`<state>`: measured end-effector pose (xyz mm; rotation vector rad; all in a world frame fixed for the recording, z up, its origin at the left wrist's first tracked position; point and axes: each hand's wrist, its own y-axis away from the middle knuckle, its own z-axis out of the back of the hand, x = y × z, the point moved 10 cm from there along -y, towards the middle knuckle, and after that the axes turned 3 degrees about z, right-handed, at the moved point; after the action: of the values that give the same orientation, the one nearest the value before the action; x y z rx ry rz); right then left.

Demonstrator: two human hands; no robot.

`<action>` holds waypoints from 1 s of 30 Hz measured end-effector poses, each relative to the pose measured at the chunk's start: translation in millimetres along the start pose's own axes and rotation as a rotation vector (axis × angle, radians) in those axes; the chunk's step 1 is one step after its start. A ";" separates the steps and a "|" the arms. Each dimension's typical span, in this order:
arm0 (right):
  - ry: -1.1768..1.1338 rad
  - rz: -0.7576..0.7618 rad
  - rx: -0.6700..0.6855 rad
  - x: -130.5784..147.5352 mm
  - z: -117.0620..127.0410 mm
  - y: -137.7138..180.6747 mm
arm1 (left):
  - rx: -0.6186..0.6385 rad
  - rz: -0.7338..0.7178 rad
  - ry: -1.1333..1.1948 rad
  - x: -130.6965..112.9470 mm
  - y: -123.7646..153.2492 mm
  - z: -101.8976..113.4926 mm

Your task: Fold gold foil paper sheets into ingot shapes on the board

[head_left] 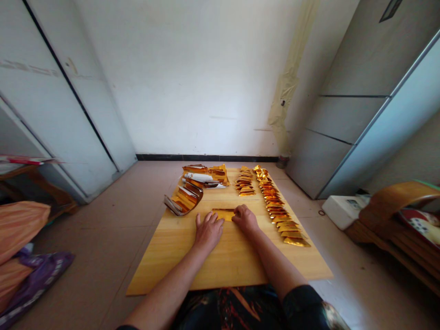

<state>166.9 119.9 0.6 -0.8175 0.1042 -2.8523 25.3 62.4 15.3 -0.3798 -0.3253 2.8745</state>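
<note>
Head view. My left hand (209, 230) lies palm down, fingers spread and not clenched, with the fingertips on the left end of a gold sheet (225, 215). My right hand (246, 219) is at the sheet's right end with its fingers bent over it (whether thumb and fingertips actually pinch the foil, I cannot tell). The sheet lies flat between my two hands, around the middle of the wooden surface (227, 261), well apart from the left and right edges. Its long side runs roughly parallel to the far edge, and a darker strip shows along that side.

Toward the far left corner is a loose pile of gold sheets (219, 173), with a white roll (198, 177) lying among it. Just on the near side of that, reaching the left edge, sits a curved bundle (185, 199), gold inside, with white showing at its upper edges.

A long row of folded gold pieces (277, 208) follows the right edge; it starts at the far right corner, where the pieces look crumpled, and stops short of the near right corner. A shorter row of similar pieces (245, 182) stands to its left, by the far edge. My forearms cross the near edge.
</note>
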 end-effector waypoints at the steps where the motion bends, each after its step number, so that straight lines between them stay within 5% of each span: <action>1: 0.013 -0.007 0.002 -0.3 -0.3 0.0 | 0.002 -0.001 0.002 0.0 -0.2 0.0; 30: 0.172 0.059 0.084 12.0 -4.1 -1.7 | 0.044 0.016 0.017 4.8 -2.4 -9.0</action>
<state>154.5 119.5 3.6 -0.5435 0.0304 -2.8441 23.8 67.6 6.4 -0.4007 -0.2572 2.8873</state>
